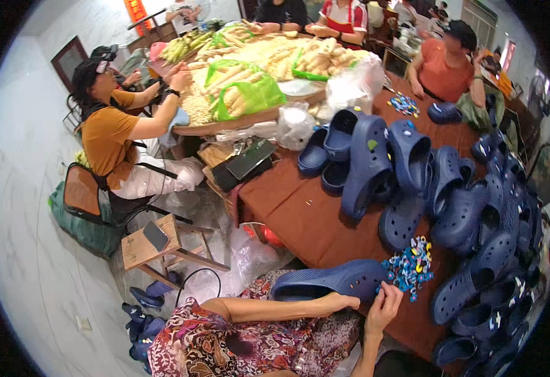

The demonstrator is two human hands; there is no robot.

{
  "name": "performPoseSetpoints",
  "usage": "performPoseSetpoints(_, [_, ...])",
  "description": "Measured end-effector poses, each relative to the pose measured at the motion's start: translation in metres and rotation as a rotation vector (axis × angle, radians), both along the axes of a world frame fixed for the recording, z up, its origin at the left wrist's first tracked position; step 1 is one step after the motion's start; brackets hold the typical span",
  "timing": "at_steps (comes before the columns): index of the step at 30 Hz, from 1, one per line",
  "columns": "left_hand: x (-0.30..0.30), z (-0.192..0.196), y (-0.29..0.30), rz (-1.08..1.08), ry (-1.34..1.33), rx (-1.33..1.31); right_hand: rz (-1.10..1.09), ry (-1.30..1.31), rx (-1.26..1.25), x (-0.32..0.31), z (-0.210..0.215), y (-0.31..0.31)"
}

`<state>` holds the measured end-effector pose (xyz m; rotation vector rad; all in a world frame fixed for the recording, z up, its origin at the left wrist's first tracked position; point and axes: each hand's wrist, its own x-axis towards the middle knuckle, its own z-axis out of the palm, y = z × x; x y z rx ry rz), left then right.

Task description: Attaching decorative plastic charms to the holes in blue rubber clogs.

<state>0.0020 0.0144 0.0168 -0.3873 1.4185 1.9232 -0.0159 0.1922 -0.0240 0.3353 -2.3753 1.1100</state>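
Paisley-patterned garment (256, 352) nearest my camera, one. Just past it I get one navy clog (325, 280), toe to the right, above the lap at the brown-covered table's (287, 198) edge. Left hand (339, 303) against its near side — fingers mostly hidden, can't tell their grip. Right hand (385, 306) by the toe, fingers bent and bunched; can't tell if they pinch anything. One near pile of small coloured charms (410, 267) right beside it, a second pile (404, 104) farther up; pieces too many to count. Navy clogs (469, 217) heaped along the right, overlapping — no count. One wooden stool (135, 250) at left, one phone (156, 235) on it.
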Motion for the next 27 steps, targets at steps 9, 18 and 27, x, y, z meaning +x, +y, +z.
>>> performPoseSetpoints(9, [0.001, -0.011, 0.006, -0.297, 0.199, -0.194, 0.041, -0.260, -0.173, 0.003, -0.003, 0.020])
performPoseSetpoints(18, [0.007, -0.009, 0.011, -0.382, 0.186, -0.044, 0.132, -0.214, 0.008, 0.012, -0.004, 0.023])
performPoseSetpoints(27, [0.014, -0.028, 0.012, -0.002, 0.210, -0.068, 0.256, -0.483, -0.231, -0.006, 0.008, 0.046])
